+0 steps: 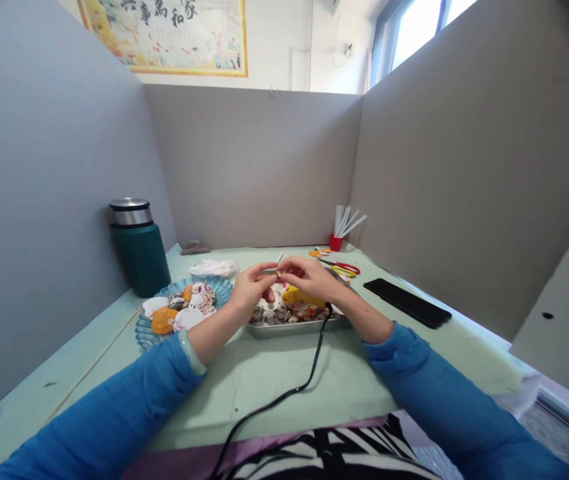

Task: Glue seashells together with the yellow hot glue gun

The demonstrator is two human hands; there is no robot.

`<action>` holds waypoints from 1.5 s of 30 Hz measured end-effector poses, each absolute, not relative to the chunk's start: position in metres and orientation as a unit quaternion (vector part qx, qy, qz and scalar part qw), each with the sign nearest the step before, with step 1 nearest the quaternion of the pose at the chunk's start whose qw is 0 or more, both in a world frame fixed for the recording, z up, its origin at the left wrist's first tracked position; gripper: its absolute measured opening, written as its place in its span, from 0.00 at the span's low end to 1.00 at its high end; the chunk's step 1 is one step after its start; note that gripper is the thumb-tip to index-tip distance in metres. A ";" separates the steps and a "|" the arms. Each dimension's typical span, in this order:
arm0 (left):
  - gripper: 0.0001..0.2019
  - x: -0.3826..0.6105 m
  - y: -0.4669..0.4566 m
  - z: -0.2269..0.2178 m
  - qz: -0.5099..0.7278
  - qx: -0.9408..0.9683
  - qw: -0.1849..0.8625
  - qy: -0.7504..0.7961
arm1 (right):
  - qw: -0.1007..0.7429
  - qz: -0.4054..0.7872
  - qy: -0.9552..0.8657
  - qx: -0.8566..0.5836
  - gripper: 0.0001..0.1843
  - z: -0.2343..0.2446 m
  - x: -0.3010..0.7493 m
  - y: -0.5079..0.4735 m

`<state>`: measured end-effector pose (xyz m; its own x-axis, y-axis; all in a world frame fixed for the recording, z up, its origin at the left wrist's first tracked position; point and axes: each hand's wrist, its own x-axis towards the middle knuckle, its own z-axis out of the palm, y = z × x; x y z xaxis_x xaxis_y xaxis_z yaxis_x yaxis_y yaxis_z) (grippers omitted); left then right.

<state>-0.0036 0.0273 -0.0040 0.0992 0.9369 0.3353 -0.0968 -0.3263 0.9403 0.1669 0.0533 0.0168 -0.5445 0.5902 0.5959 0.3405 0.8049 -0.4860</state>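
**Pinches a small brownish-orange piece [279,274] above the metal tray [289,329]**

With the left hand [253,289] and the right hand [310,277], grips the piece between closed fingertips, both sets meeting at it, directly over the tray. Cannot tell, at this size, exactly what kind of piece. Shows a thin white stick [279,258] slanting up just beside the fingertips, over the tray; cannot tell whether held or merely behind them.

Has mixed seashells [271,315] inside the tray, dark, striped and pale, and over them, below the right hand, a yellow glue gun [298,295]; cannot tell whether touched by the palm. Trails a black cord [313,365] from the gun across the tray's near edge and on toward the lap.

Left of the tray, has a blue scalloped plate [144,333] heaped with white and orange scallop shells [163,321]. Behind and left of the tray, has a white plastic bag [213,268]; farther left, past the plate, an upright teal bottle [141,257]. Behind and right of the tray, has scissors [348,269] with red and yellow handles, a few orange shells [315,253] and a red cup [335,243] of white sticks [347,221]. Well right of the tray, has a black phone [408,302] lying flat. Under the tray, has a pale green tablecloth [344,393].
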 end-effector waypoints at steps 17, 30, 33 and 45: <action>0.19 -0.005 0.028 -0.005 0.568 0.585 0.458 0.354 | 0.403 0.180 -0.851 -0.286 0.13 0.014 0.167 0.058; 0.19 -0.006 0.029 -0.005 0.577 0.572 0.471 0.344 | 0.429 0.213 -0.834 -0.274 0.15 0.014 0.169 0.060; 0.18 -0.005 0.028 -0.004 0.576 0.569 0.474 0.346 | 0.420 0.186 -0.843 -0.281 0.13 0.016 0.169 0.059; 0.17 -0.003 0.026 -0.002 0.578 0.556 0.483 0.352 | 0.406 0.194 -0.851 -0.272 0.12 0.016 0.169 0.059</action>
